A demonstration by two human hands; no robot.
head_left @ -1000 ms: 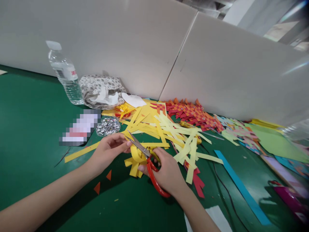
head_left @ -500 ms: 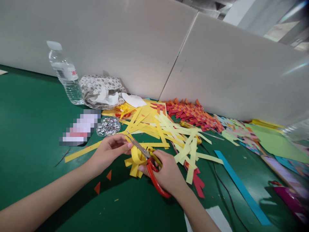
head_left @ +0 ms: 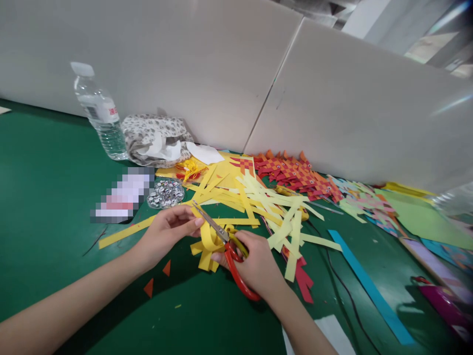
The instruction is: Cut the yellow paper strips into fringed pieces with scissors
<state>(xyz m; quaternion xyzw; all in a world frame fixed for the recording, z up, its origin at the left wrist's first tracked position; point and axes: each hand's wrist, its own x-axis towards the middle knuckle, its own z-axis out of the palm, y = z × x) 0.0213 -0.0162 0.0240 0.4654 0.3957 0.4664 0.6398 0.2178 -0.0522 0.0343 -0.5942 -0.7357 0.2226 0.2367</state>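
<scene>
"Lying nearest the body: which items?"

"A white paper sheet (head_left: 330,333), partly covered by the right forearm, and two small orange paper triangles (head_left: 149,287), both on the smooth green tabletop (head_left: 207,320)."

"State the right hand's condition."

"Right hand (head_left: 254,259): fingers closed around red-handled metal scissors (head_left: 240,283), blades directed toward the left fingertips (whether the blades fully meet cannot be told)."

"And the left?"

"Left hand (head_left: 166,230): thumb and fingertips pinched on a curved, flat yellow paper strip (head_left: 207,240). The strip is located between the two hands, beside the blades."

"Continue outward."

"Loose yellow and pale-green paper strips (head_left: 268,199) overlap beyond the hands. A round cluster of small black-and-white discs (head_left: 165,193) lies just beyond the left hand."

"Farthest items?"

"Red-and-orange checkered paper pieces (head_left: 295,172), piled near the pale grey partition panel (head_left: 177,54). On the left, a clear plastic bottle (head_left: 101,116) with a white cap stands beside a white-and-grey patterned soft bundle (head_left: 158,129)."
</scene>
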